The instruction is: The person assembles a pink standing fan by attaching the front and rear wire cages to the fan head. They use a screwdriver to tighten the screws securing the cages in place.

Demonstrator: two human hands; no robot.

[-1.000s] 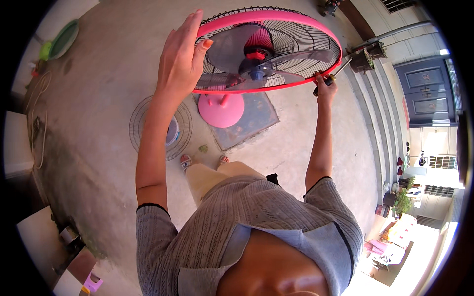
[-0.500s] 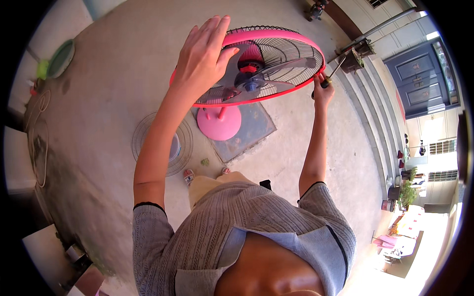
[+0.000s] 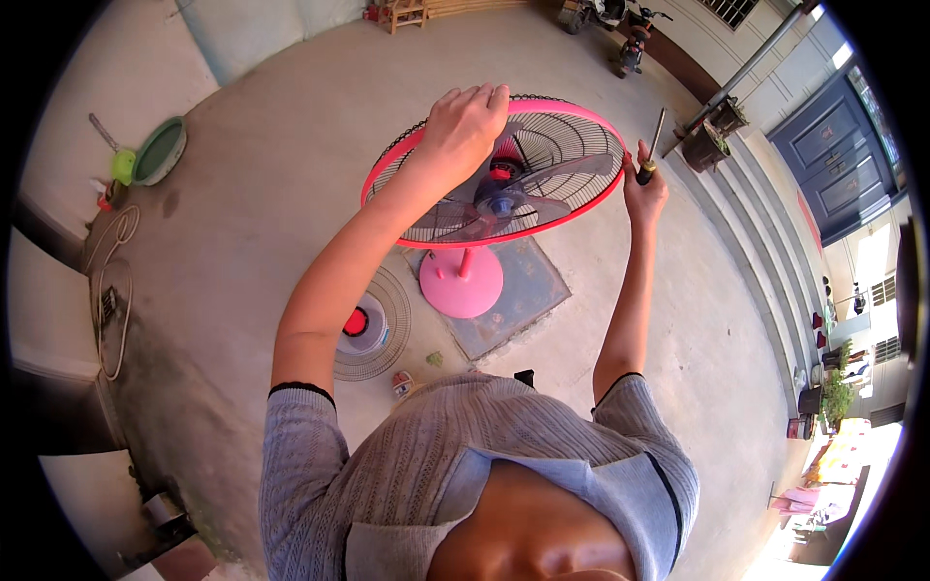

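A pink pedestal fan (image 3: pixel 462 281) stands before me with its front off. Dark see-through blades (image 3: pixel 567 177) sit inside a black wire rear guard, and a pink ring (image 3: pixel 567 107) runs round its edge. My left hand (image 3: pixel 463 131) reaches across the open face, its fingers curled over the far part of the ring. At the ring's right edge, my right hand (image 3: pixel 646 191) grips a screwdriver (image 3: pixel 651 155) whose metal shaft points up and away. The thumb side of that hand is against the ring; whether it presses on it is hard to tell.
On the floor to the left lies a round wire grille (image 3: pixel 399 334) with a white tub (image 3: pixel 363 329) on it. The fan's base rests on a grey floor plate (image 3: pixel 538 281). Steps (image 3: pixel 746 242) with potted plants (image 3: pixel 705 147) rise on the right. A hose (image 3: pixel 102 281) lies far left.
My left hand's fingers, spread and raised before, now bend down over the ring. The screwdriver points more upright. The whole scene sits lower in the picture, with the far motorbikes now showing.
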